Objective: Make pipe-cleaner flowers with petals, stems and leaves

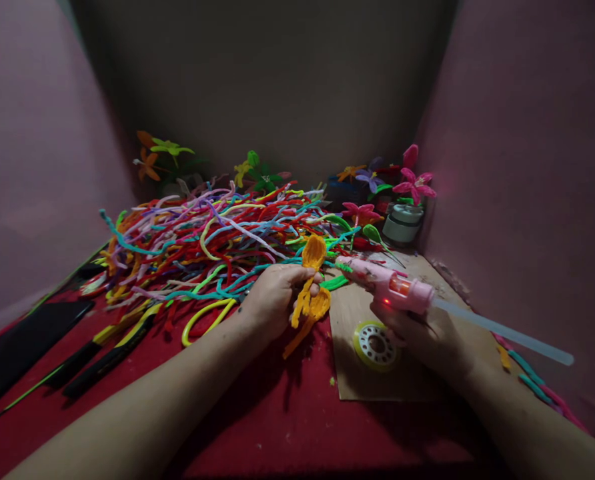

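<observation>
My left hand (pixel 277 300) is closed in a pinch on orange pipe-cleaner petals (pixel 314 252); one looped petal stands above the fingers, another hangs below with loose ends. My right hand (pixel 422 333) is wrapped round the handle of a pink glue gun (pixel 405 290), whose red light glows. A long translucent glue stick (pixel 507 327) sticks out of its back. The gun's nozzle points left, a short gap to the right of the orange petals. Below the gun, a yellow-rimmed tape roll (pixel 376 345) lies on a brown board (pixel 350 380).
A big heap of coloured pipe cleaners (pixel 227 233) covers the back left. Yellow-handled scissors (pixel 210 320), pliers (pixel 115 350) and a black flat object (pixel 32 333) lie on the red surface (pixel 277 433). Finished flowers (pixel 416 185) and a white jar (pixel 402 223) stand at the back right.
</observation>
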A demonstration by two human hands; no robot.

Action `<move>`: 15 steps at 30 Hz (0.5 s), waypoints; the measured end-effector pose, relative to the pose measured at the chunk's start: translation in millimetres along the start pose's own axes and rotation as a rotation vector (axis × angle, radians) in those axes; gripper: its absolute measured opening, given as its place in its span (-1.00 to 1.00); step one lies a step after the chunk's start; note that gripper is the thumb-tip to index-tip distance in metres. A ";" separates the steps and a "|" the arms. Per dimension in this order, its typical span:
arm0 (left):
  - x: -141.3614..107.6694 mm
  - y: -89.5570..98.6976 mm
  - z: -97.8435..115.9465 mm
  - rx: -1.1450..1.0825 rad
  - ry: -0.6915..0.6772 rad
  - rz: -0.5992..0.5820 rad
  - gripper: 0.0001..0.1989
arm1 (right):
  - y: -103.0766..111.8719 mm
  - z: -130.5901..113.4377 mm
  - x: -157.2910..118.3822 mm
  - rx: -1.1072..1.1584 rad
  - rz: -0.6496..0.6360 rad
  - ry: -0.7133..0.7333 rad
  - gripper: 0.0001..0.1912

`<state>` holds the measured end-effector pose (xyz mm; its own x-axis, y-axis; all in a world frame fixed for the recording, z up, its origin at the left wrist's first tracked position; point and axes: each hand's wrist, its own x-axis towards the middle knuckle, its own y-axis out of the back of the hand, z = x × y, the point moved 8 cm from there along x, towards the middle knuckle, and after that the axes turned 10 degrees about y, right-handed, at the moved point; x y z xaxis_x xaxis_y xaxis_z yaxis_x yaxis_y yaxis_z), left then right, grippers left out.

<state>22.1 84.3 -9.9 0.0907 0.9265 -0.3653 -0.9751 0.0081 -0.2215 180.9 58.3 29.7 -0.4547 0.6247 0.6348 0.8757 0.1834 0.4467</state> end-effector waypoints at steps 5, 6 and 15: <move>-0.6 -1.3 0.4 0.008 -0.009 -0.006 -0.85 | 2.7 7.0 -3.0 -0.002 0.020 -0.057 -0.54; -0.8 -1.7 0.2 0.011 -0.010 -0.010 -0.84 | 2.6 7.2 -3.3 0.005 0.020 -0.057 -0.54; -1.9 -4.0 0.8 0.123 -0.049 -0.050 -0.83 | 11.4 5.9 -7.0 -0.034 0.120 -0.089 -0.55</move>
<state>25.6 82.8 -7.6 0.1325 0.9411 -0.3110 -0.9874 0.0979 -0.1243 195.0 60.5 26.7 -0.3293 0.7055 0.6275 0.9162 0.0781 0.3930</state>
